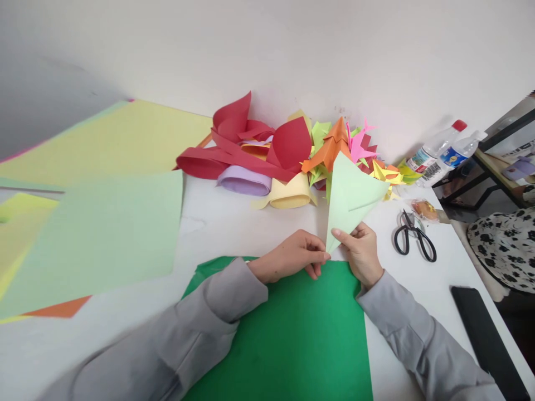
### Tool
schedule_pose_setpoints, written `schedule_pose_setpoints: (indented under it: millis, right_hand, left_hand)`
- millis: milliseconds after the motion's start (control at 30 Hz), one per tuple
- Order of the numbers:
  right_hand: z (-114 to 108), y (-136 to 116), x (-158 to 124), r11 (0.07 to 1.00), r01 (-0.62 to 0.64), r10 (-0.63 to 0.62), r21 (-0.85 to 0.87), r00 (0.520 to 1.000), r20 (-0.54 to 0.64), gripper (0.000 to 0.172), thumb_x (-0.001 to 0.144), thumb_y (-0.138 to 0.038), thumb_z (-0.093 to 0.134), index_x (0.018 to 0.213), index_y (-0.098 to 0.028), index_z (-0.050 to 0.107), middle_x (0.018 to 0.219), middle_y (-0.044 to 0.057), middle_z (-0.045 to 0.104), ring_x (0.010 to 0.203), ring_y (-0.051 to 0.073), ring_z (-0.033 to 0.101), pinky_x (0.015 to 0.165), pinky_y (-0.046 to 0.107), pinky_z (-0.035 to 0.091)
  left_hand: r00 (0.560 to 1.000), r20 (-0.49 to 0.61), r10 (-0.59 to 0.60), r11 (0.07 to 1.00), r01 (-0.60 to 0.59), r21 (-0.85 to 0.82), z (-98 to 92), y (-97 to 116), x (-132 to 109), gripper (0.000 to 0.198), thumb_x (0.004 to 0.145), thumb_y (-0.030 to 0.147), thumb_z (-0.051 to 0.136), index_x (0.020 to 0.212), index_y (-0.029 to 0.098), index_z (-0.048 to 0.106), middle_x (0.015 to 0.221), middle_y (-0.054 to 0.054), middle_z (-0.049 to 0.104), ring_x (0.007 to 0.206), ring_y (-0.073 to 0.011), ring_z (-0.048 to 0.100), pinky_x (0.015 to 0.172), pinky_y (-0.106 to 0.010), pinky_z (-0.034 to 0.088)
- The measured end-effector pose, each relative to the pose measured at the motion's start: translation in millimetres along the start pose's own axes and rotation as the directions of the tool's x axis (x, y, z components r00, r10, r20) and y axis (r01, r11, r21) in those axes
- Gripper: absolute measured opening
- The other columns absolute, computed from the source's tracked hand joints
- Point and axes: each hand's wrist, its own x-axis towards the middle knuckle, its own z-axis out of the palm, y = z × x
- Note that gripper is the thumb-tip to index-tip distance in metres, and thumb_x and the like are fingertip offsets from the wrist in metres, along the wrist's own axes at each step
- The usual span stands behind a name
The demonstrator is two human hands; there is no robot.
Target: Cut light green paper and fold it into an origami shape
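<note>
A pale green sheet of paper [353, 192], folded into a pointed, fan-like shape, is held up over the table. My right hand [363, 250] grips it low on its right side, thumb in front and fingers behind. At its bottom tip, my left hand [298, 256] pinches the narrow point between thumb and forefinger. A short crease or slit runs across the paper's right half. Beneath both hands lies a large green sheet [292, 340].
Pale green paper [112, 234] and yellow sheets [125, 133] lie left. Red paper shapes [251, 150] and colourful origami [330, 147] are piled against the wall. On the right are scissors [412, 236], two bottles [451, 153], a wrapped snack [425, 210] and a black flat object [487, 337].
</note>
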Motion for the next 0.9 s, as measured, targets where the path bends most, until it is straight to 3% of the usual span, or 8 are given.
schedule_pose_setpoints:
  millis: [200,567,900]
  right_hand:
    - [0.1,0.9,-0.7,1.000,-0.006,0.005,-0.015,1.000,-0.018,0.032,0.057,-0.028,0.082,0.083,-0.017,0.067,0.081,0.004,0.073,0.072,0.018,0.065,0.064,0.030,0.052]
    - [-1.5,1.0,1.9,1.000,0.018,-0.018,0.020,0.999,-0.037,0.024,0.059,-0.024,0.082,0.076,-0.017,0.066,0.068,0.000,0.070,0.057,0.012,0.059,0.057,0.026,0.047]
    - [0.1,-0.4,0.9,1.000,0.019,-0.019,0.016,0.999,-0.037,0.025,0.060,-0.023,0.081,0.079,-0.017,0.067,0.072,0.001,0.072,0.064,0.015,0.062,0.062,0.028,0.049]
  left_hand:
    - [1.000,-0.008,0.009,0.999,-0.009,0.038,2.4,0.5,-0.1,0.028,0.070,0.034,0.068,0.059,0.015,0.052,0.050,0.001,0.059,0.046,-0.0111,0.058,0.048,-0.023,0.048]
    - [0.999,0.003,-0.033,0.995,0.033,0.089,2.2,5.7,-1.1,0.025,0.073,0.035,0.063,0.063,0.013,0.055,0.052,0.001,0.059,0.046,-0.0108,0.057,0.046,-0.023,0.047]
    - [0.999,0.015,-0.029,0.993,0.027,0.112,2.6,5.4,-0.6,0.026,0.073,0.036,0.062,0.062,0.014,0.052,0.053,0.001,0.060,0.046,-0.0107,0.056,0.047,-0.023,0.047]
